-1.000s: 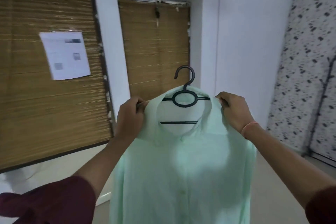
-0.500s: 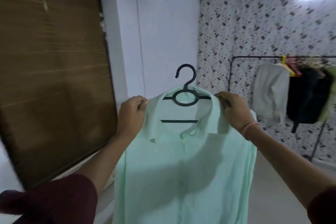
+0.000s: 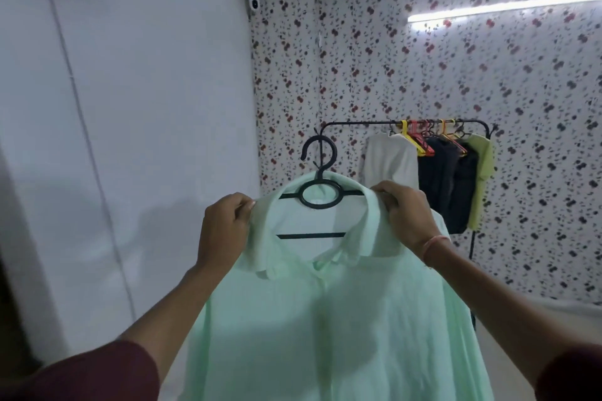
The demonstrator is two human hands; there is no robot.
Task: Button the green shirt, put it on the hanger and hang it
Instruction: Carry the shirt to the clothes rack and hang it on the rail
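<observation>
Home bedroom: floral wallpaper (image 3: 423,75), clothes rack (image 3: 407,123) with hung garments (image 3: 446,179)

— Where's the shirt (image 3: 325,319)?
— On the hanger (image 3: 321,176), left hand (image 3: 223,231) at the left of the collar (image 3: 368,228), right hand (image 3: 407,215) at its right.
— And the rack (image 3: 358,122)?
— Behind, off to the right, by the back wall (image 3: 456,75), garments (image 3: 439,179) hanging along its right half.

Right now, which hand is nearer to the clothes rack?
The right. The right hand grips the collar of the green shirt on the side toward the clothes rack; the left hand grips the opposite collar side, farther from it.
</observation>
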